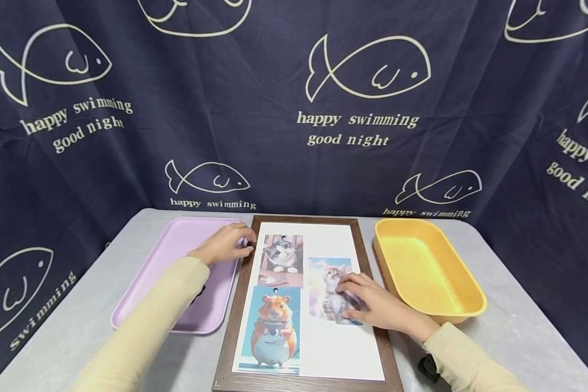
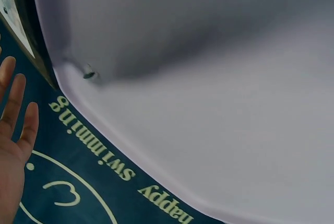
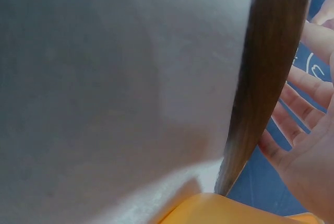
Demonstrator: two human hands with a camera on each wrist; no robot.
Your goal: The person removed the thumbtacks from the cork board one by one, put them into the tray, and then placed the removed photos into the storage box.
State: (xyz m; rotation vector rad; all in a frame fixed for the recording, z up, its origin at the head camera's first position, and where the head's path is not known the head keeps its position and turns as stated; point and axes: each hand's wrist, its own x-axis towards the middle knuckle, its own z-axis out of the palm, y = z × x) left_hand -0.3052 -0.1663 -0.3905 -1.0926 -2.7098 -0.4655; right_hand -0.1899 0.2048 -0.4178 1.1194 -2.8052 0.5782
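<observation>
My left hand (image 1: 227,243) is over the far right corner of the purple tray (image 1: 176,234), fingers bent slightly with the thumb apart. Close to its fingertips is a small dark push pin or magnet (image 2: 90,72), which shows in the tray's corner in the left wrist view. My right hand (image 1: 372,299) lies on a kitten picture (image 1: 330,272), fingers spread over its right side, covering part of it. That picture is on the white board (image 1: 343,356) with a brown frame. On the board's left half are a grey-and-white cat picture (image 1: 280,256) and a hamster picture (image 1: 273,337).
A yellow bin (image 1: 428,261) stands right of the board, beside my right forearm. One dark round fastener (image 1: 276,290) is at the top of the hamster picture. A grey table (image 1: 514,332) carries everything, and a navy fish-print curtain (image 1: 274,109) hangs behind.
</observation>
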